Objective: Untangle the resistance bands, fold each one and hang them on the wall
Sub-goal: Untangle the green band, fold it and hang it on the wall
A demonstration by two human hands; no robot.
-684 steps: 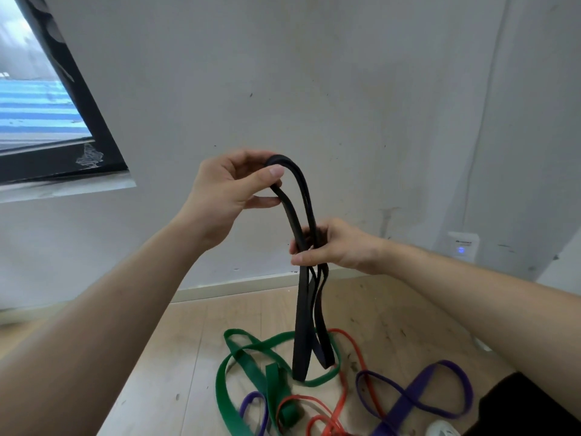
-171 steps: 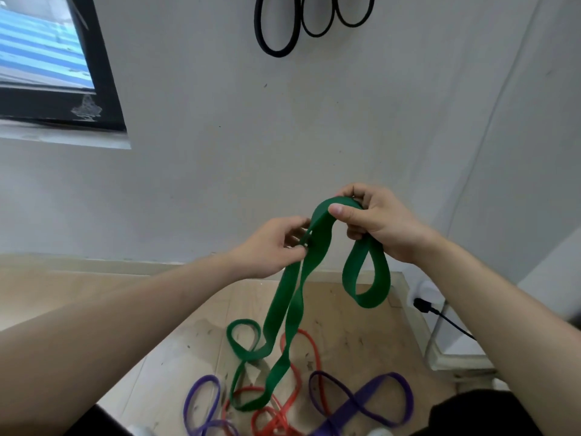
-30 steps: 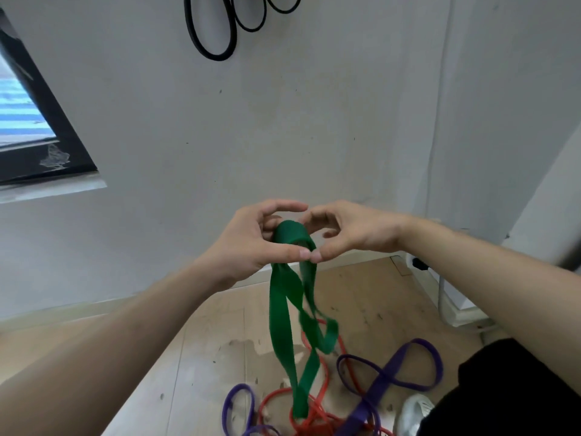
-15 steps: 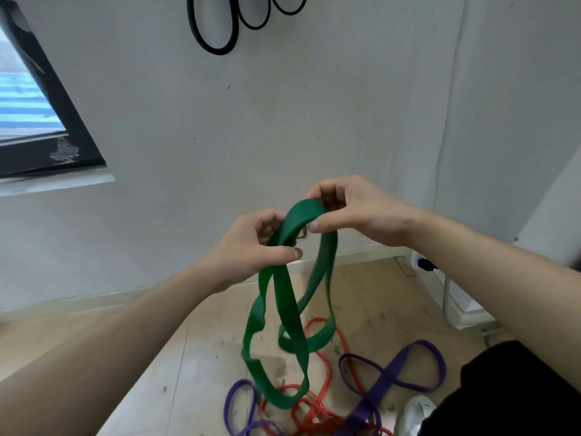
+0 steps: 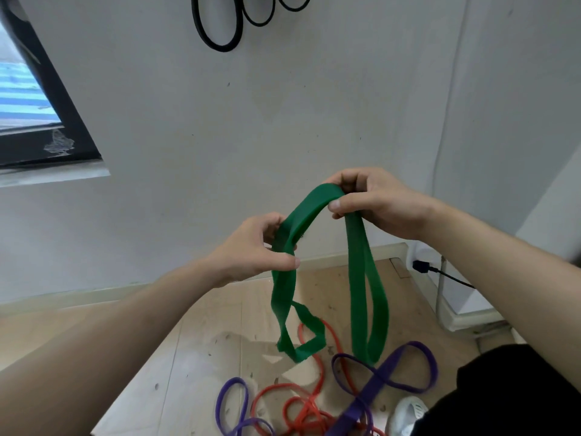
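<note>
Green, smooth, flat rubber: one green band (image 5: 358, 278) arches between both hands at frame centre. The left hand (image 5: 254, 250) pinches its doubled strap with thumb and curled fingers. The right hand (image 5: 377, 202), toward 1 o'clock, grips the crown. Two loops dangle below, the left one twisted. At 12 o'clock, three thin black band (image 5: 220, 48) loops hang on the white wall (image 5: 314, 105). At 6 o'clock, one tangled red band (image 5: 311, 410) and purple band (image 5: 371, 391) loops, number unclear, lie on the plank floor (image 5: 195, 357), which stretches toward 7 o'clock.
</note>
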